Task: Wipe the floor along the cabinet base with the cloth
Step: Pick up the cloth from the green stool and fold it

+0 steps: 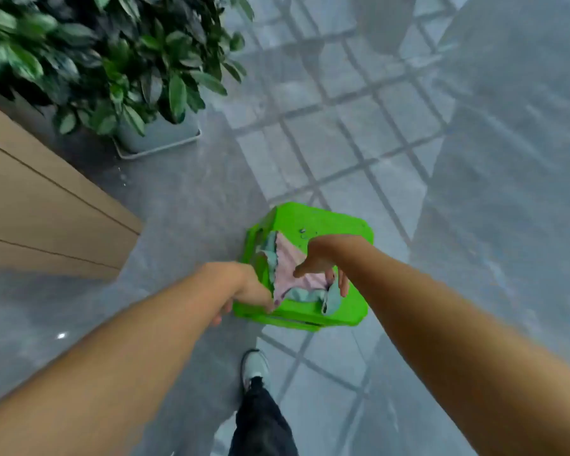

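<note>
A pink and pale teal cloth lies crumpled on top of a bright green plastic stool standing on the grey floor. My left hand pinches the cloth's near-left corner at the stool's edge. From the right, my right hand reaches over the cloth with fingers spread, its fingertips touching or just above the fabric. The tan wooden cabinet stands at the left, its base meeting the grey floor.
A large leafy plant in a pale square pot stands at the far end of the cabinet. My shoe and dark trouser leg are below the stool. Window-grid light patches cross the floor to the right.
</note>
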{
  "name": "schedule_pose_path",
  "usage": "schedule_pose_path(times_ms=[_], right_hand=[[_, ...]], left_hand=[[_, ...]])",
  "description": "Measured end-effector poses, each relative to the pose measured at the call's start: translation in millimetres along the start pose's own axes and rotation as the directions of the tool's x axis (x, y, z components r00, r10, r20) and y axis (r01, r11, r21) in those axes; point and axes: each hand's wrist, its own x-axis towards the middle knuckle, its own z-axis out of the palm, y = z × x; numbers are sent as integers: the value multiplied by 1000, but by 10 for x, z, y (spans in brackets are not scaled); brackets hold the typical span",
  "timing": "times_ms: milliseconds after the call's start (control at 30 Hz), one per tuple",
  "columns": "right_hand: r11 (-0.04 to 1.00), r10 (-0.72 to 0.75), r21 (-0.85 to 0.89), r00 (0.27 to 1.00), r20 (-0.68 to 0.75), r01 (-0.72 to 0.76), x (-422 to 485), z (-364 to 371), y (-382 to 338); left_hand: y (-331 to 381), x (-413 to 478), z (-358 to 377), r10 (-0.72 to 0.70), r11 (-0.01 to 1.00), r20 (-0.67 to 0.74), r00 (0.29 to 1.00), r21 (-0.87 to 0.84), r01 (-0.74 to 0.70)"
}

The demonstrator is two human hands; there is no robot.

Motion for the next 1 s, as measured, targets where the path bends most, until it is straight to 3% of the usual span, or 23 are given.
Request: schedule_pose_path(times_ms=[100, 233, 300, 400, 633, 833, 933, 1000], right_hand=[[999, -37, -17, 999, -33, 36, 785, 494, 88], [998, -36, 44, 955, -294, 51, 1392, 1042, 276], [995, -49, 68, 934, -354, 78, 1514, 1040, 367], [993, -40, 86, 933, -357, 76, 1513, 1029, 370], [935, 54, 330, 869, -492, 129, 1194, 1404, -76], [880, -182, 300, 844, -504, 369, 1202, 1593, -1423], [823, -283, 322, 829, -482, 468, 1340, 1757, -2188], [749, -227, 444, 820, -526, 492, 1489, 1949, -2681]], left_hand=[[132, 833, 301, 91, 996, -160, 983, 23, -89], [251, 1620, 742, 40, 977, -362, 931, -182, -112], [223, 1835, 803, -24, 952, -465, 885, -280, -122], [146, 1930, 810, -53, 915, -483, 874, -374, -151], [-96, 1677, 965, 65, 829, -525, 849, -445, -339], [-1271, 1702, 1162, -182, 585, -555, 811, -724, -364], [-2009, 1838, 1242, -221, 478, -470, 854, -816, -326], [-2493, 1992, 1361, -248, 381, -387, 888, -882, -278]])
